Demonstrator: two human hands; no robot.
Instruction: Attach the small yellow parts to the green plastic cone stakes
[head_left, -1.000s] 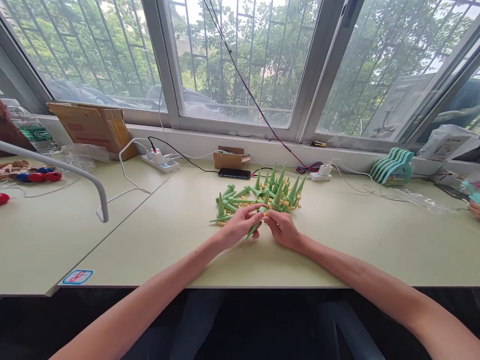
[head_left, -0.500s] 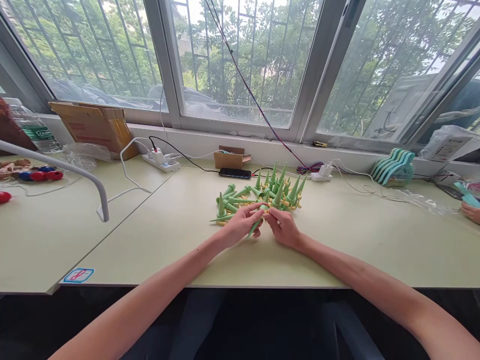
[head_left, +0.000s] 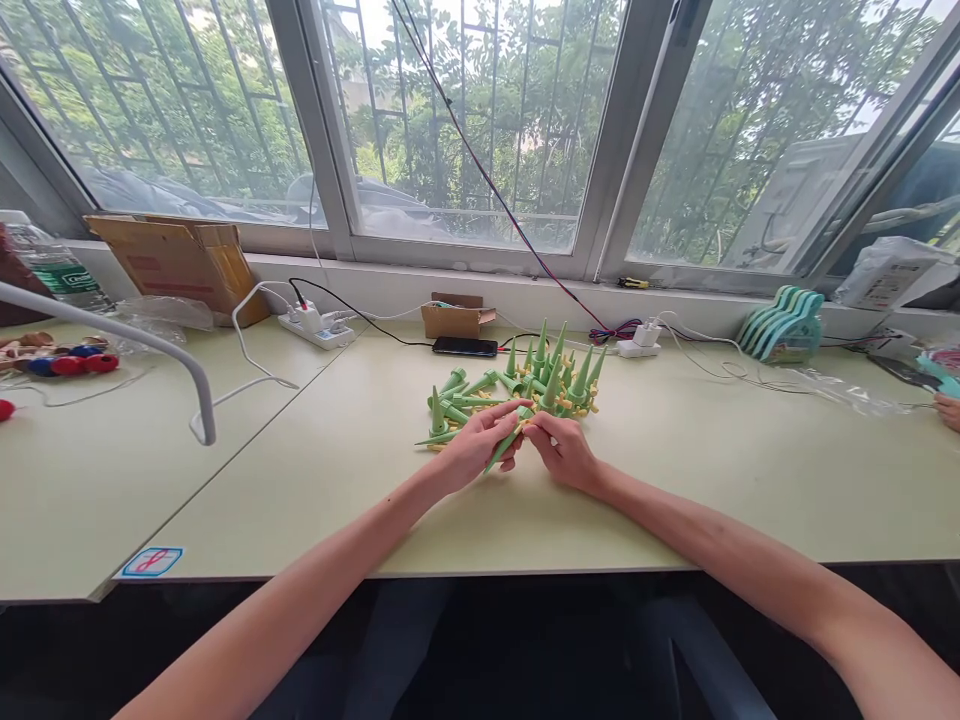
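Note:
My left hand (head_left: 477, 447) is closed round a green plant-watering spike (head_left: 499, 453), whose pointed end slants down toward me. My right hand (head_left: 564, 452) meets it at the spike's collar, thumb and fingertips pinched on a small yellow valve piece (head_left: 523, 426), mostly covered by the fingers. Just beyond both hands is a cluster of similar green spikes (head_left: 553, 384) with yellow pieces; those on the right stand point up. Several loose spikes (head_left: 480, 401) lie on their sides to the left, beside one upright spike (head_left: 437, 412).
Behind the spikes lie a black phone (head_left: 465, 346) and a small cardboard box (head_left: 453, 318). Power strips (head_left: 319, 328) and cables run along the window. Teal hangers (head_left: 784, 325) stand at right, near another person's hand (head_left: 948, 408). A grey curved bar (head_left: 150, 335) crosses the left side.
The view has shifted slightly. Both hands stay together at the spike, which my left hand has tilted a little; the right fingertips remain pinched at its collar.

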